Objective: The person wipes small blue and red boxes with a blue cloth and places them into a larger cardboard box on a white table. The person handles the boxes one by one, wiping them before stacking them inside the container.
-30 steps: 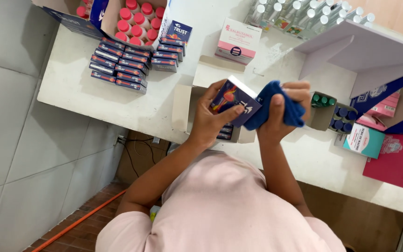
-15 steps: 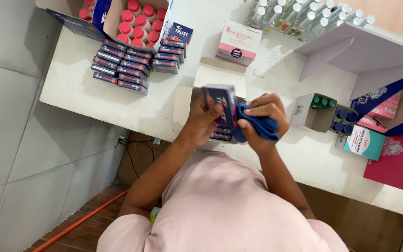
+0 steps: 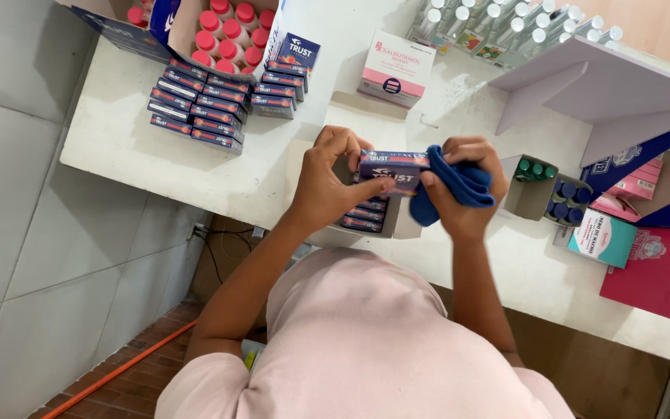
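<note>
The left hand (image 3: 327,182) pinches a small dark-blue box (image 3: 391,169) above the white surface (image 3: 126,147), while the right hand (image 3: 463,190) presses a blue cloth (image 3: 451,186) against its end.

A pharmacy shop: stacked medicine boxes (image 3: 195,109) (bottles (image 3: 505,31) too) on counter (image 3: 118,147).

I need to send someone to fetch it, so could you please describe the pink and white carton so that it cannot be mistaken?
Start at the white counter and look to its far edge, right of the open box of red-capped bottles. The pink and white carton stands alone there, left of the row of white-capped bottles. Unlike the stacked dark blue boxes, it is pale, larger and single.
</note>
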